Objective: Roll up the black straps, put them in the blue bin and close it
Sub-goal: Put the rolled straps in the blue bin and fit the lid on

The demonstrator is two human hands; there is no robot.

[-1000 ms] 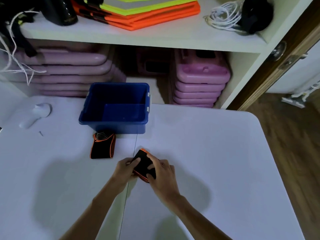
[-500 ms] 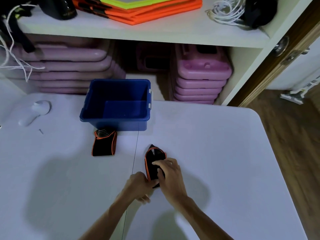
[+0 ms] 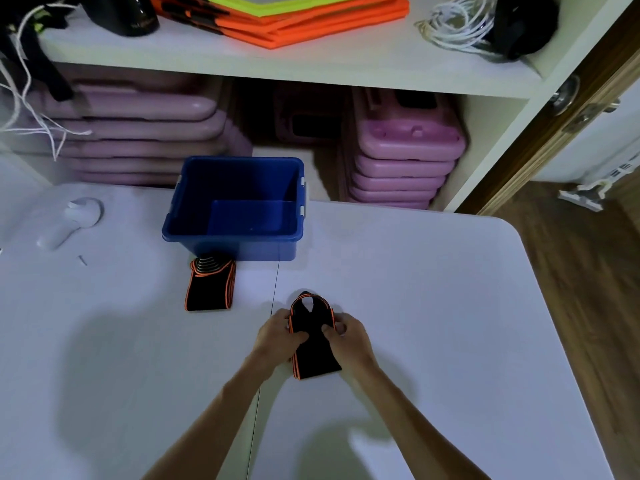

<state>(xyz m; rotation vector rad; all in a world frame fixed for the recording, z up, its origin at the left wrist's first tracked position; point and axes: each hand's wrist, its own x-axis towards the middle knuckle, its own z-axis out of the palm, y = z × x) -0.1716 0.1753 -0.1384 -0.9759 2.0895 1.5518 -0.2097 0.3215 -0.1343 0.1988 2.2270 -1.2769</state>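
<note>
Both hands now gripping strap, white table.

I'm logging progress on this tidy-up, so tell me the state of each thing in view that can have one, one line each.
Blue plastic bin: open, no lid on it, nothing inside.
Black strap with orange edging in the hands: lying on the white table, not rolled up, gripped at both edges.
Second black strap with orange edging: lying by the bin's front wall, untouched.
Left hand: gripping the strap's left edge.
Right hand: gripping the strap's right edge.
</note>
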